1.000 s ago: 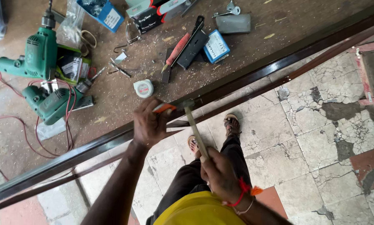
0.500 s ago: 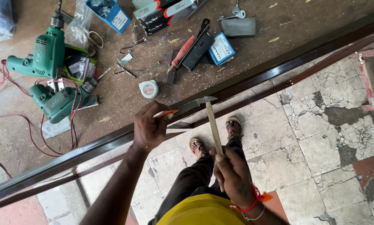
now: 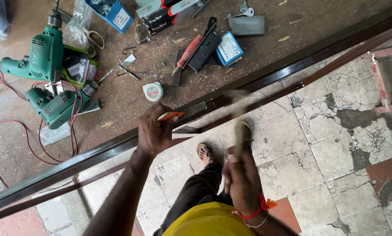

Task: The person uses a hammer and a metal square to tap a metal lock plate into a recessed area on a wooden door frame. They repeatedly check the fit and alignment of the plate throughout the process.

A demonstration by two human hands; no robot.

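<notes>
2 green drills (image 3: pixel 47 83) | dusty workbench (image 3: pixel 130 96) | cracked tile floor (image 3: pixel 335 131)

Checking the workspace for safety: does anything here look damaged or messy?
Yes. The floor tiles are cracked, with patches broken away. Red cords tangle loosely around two green drills, and sawdust litters the workbench.

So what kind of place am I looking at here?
Probably a small fabrication or carpentry workshop: two green power drills and loose hand tools lie on a dusty workbench, a long dark metal frame runs along its edge, over a cracked tile floor.
</notes>
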